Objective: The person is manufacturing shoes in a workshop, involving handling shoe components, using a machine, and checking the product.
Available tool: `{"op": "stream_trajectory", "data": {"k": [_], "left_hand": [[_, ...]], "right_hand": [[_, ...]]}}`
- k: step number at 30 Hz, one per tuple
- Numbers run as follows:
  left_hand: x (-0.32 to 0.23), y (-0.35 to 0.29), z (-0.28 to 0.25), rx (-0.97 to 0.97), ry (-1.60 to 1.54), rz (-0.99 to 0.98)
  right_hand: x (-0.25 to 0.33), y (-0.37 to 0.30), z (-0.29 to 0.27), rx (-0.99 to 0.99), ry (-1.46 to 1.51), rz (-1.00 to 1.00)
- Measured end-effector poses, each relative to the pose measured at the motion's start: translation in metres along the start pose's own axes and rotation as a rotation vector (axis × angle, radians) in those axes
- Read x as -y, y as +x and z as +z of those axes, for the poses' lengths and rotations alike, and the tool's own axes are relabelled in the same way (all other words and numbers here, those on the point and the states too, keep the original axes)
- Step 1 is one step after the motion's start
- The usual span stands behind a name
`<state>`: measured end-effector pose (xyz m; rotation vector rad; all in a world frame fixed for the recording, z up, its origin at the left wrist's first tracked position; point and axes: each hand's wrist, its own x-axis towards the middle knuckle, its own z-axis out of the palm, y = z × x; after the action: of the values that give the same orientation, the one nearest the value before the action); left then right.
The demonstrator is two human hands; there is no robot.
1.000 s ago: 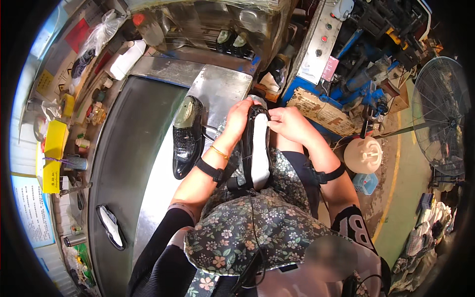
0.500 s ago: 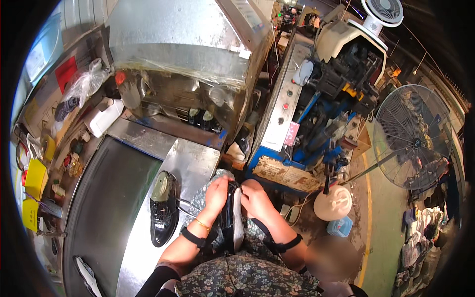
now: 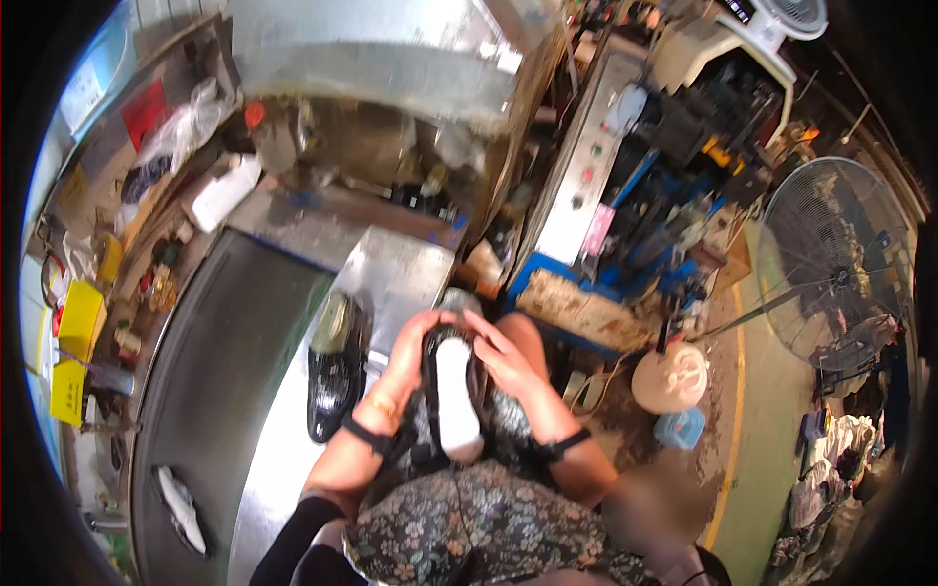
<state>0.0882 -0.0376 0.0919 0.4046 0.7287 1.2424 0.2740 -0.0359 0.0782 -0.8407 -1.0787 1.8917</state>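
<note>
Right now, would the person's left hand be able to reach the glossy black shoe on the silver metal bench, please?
Probably yes: the glossy black shoe lies uncovered just left of the left hand, though that hand is holding the white-bottomed black shoe.

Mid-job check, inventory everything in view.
Glossy flat-soled shoe: 1, black and white, centre
Flat metal tabletop: 1, silver, left of centre
Wide smooth belt: 1, dark grey, left
Glossy upright shoe: 1, black, on tabletop
Pale-soled shoe: 1, black and white, on belt
Rectangular box: 1, yellow, far left
Plastic bottle: 1, white, upper left
Plastic bag: 1, see-through, upper left
Bulky metal machine: 1, blue, black, silver, upper right
Round wire fan: 1, black, right
Small round fan: 1, white, top right
Round plastic jug: 1, cream, floor right
Plastic tub: 1, light blue, beside jug
Small clutter: uncountable, mixed, left shelf
Floral apron: 1, dark, lower centre
Left hand: 1, bare, centre shoe's left
Right hand: 1, bare, its right
</note>
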Motion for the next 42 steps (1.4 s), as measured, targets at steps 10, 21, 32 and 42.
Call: {"op": "stream_trajectory", "data": {"k": [10, 21, 32, 42], "left_hand": [[0.008, 0.016, -0.023, -0.072, 0.276, 0.170], [0.021, -0.040, 0.114, 0.283, 0.982, 0.625], [-0.070, -0.092, -0.047, -0.586, 1.641, 0.756], [-0.078, -0.082, -0.104, -0.724, 1.603, 0.398]], "right_hand": [[-0.002, 0.004, 0.039, -0.154, -0.531, -0.157], [0.101, -0.032, -0.065, 0.184, -0.408, 0.059], [0.072, -0.121, -0.079, -0.340, 0.126, 0.276], [0.010, 0.255, 0.062, -0.199, -0.279, -0.443]]}}
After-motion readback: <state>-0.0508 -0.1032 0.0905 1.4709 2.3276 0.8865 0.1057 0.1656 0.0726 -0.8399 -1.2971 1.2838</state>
